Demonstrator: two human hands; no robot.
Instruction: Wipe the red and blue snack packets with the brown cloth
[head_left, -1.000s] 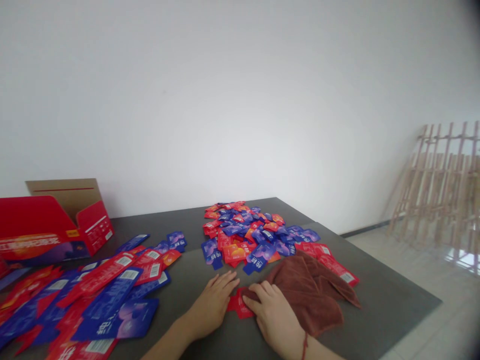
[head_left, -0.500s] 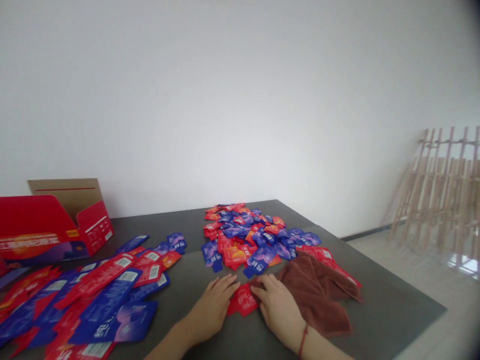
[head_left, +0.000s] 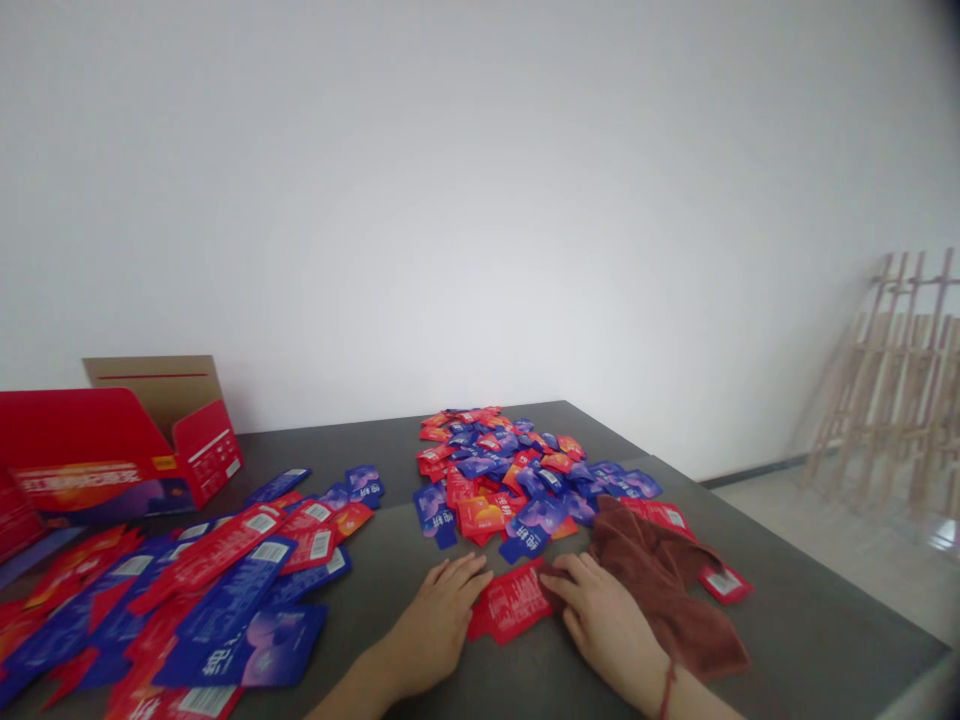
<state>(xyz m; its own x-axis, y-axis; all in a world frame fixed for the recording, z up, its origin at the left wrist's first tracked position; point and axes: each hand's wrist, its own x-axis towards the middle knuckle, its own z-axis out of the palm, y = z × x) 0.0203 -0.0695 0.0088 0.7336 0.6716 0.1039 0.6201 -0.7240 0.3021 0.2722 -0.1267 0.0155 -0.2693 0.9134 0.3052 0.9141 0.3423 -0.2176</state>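
A red foil sachet strip [head_left: 511, 602] lies flat on the dark grey table top [head_left: 795, 610], between my two hands. My left hand [head_left: 439, 625] rests palm down, with its fingertips at the strip's left end. My right hand [head_left: 600, 615] lies over the strip's right end, its fingers pressing down without closing. Just right of that hand sits a crumpled brown towel [head_left: 660, 580], covering part of a red card [head_left: 724, 583]. Beyond my fingers spreads a heap of red and blue sachets [head_left: 510, 475].
Long red and blue printed cards [head_left: 225, 590] cover the table's left side, below an open red cardboard box [head_left: 112, 450]. The table's right edge drops to a tiled floor, where a wooden frame [head_left: 892, 400] leans against the white wall.
The red strip now lies opened out and flatter. My right hand has slid right, away from my left hand, and the towel has shifted right. The whole view has drifted slightly.
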